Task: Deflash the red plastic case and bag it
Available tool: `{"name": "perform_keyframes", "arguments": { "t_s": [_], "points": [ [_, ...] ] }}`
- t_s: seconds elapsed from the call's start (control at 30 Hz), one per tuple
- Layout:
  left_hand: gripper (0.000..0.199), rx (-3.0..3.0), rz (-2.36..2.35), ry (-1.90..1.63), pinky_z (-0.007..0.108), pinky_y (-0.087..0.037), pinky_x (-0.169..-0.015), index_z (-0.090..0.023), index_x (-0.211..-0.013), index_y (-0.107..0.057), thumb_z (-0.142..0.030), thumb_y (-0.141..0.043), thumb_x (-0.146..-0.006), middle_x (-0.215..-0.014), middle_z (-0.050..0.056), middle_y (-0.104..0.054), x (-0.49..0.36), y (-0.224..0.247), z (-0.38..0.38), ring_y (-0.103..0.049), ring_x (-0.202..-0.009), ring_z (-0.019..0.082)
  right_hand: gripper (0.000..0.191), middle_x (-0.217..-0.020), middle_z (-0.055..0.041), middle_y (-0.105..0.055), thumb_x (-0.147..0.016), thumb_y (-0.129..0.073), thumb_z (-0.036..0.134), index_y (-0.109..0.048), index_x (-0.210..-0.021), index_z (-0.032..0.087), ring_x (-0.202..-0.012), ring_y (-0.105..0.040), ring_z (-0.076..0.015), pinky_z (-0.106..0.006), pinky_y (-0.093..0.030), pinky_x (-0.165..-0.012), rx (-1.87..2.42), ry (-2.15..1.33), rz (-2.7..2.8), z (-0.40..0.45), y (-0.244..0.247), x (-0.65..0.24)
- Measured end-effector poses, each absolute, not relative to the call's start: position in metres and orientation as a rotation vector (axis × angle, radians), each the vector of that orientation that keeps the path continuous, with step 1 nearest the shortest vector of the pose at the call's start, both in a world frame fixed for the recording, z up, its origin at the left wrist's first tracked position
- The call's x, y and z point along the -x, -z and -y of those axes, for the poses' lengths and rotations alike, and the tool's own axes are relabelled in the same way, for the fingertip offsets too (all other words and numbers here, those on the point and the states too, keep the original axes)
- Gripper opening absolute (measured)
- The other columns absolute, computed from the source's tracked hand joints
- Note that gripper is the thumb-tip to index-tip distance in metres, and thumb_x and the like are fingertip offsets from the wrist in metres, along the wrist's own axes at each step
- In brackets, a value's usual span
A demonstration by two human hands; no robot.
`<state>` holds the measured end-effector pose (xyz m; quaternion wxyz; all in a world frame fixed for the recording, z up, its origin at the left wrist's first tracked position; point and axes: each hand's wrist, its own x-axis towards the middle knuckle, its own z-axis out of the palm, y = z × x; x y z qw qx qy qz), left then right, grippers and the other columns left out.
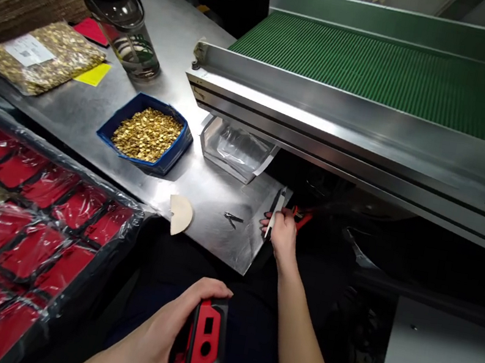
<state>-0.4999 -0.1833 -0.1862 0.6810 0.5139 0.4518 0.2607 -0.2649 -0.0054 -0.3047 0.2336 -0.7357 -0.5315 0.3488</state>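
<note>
My left hand (pixel 166 330) is wrapped around a red and black plastic housing (pixel 207 340) with a square and a round hole in its red face, held above my lap. At the steel table's right corner, my right hand (pixel 282 235) closes on a slim white tool (pixel 276 212), its fingers lying along the table edge. Just beyond that hand is a red-handled tool (pixel 304 218), partly hidden in the dark. Small open nail clippers (pixel 232 219) lie on the steel table (pixel 240 249) left of my right hand.
A blue bin (pixel 172 154) holds many small brass-coloured parts. Near it are a half-round cream piece (pixel 180 214), a clear tray (pixel 241 150), a water bottle (pixel 131 39) and a bag of parts (pixel 42 58). A green conveyor (pixel 381 74) crosses behind. Wrapped red pieces (pixel 31 248) fill a box at left.
</note>
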Motion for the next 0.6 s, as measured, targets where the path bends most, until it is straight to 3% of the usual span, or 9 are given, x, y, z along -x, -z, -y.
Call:
{"name": "perform_keyframes", "arguments": {
  "t_s": [0.2,0.33,0.43,0.6],
  "points": [
    [0.106,-1.095,-1.015,-0.501,0.061,-0.030,-0.124,-0.041,-0.150,-0.038,-0.045,-0.095,-0.061,-0.155,0.009,-0.042,0.505,0.194,0.186,-0.040,-0.146,0.043,0.040,-0.081,0.0011,-0.062,-0.095,-0.042,0.050,-0.056,-0.115,0.019,-0.057,-0.056,-0.0100,-0.020,-0.045,-0.046,1.762,-1.235,0.948,0.032,0.306,0.258],
    [0.105,-1.099,-1.028,-0.488,0.061,-0.033,-0.123,-0.041,-0.151,-0.036,-0.049,-0.093,-0.063,-0.155,0.009,-0.042,0.500,0.193,0.183,-0.042,-0.144,0.043,0.051,-0.079,0.0023,-0.057,-0.091,-0.052,0.065,-0.064,-0.109,0.019,-0.052,-0.045,-0.0074,-0.018,-0.034,-0.041,1.667,-1.292,0.779,0.033,0.306,0.258],
    [0.106,-1.095,-1.040,-0.476,0.061,-0.036,-0.121,-0.042,-0.151,-0.035,-0.058,-0.091,-0.063,-0.154,0.010,-0.043,0.497,0.191,0.184,-0.044,-0.142,0.043,0.050,-0.075,0.0025,-0.055,-0.083,-0.064,0.063,-0.068,-0.102,0.017,-0.054,-0.043,-0.0080,-0.019,-0.032,-0.043,1.623,-1.313,0.725,0.027,0.310,0.256],
    [0.121,-1.069,-1.043,-0.489,0.057,-0.041,-0.118,-0.039,-0.157,-0.027,-0.071,-0.089,-0.058,-0.156,0.014,-0.044,0.497,0.187,0.190,-0.047,-0.141,0.043,0.052,-0.078,0.0025,-0.058,-0.072,-0.073,0.049,-0.067,-0.112,0.017,-0.061,-0.052,-0.0100,-0.021,-0.039,-0.049,1.589,-1.326,0.718,0.018,0.318,0.257]
  ]
}}
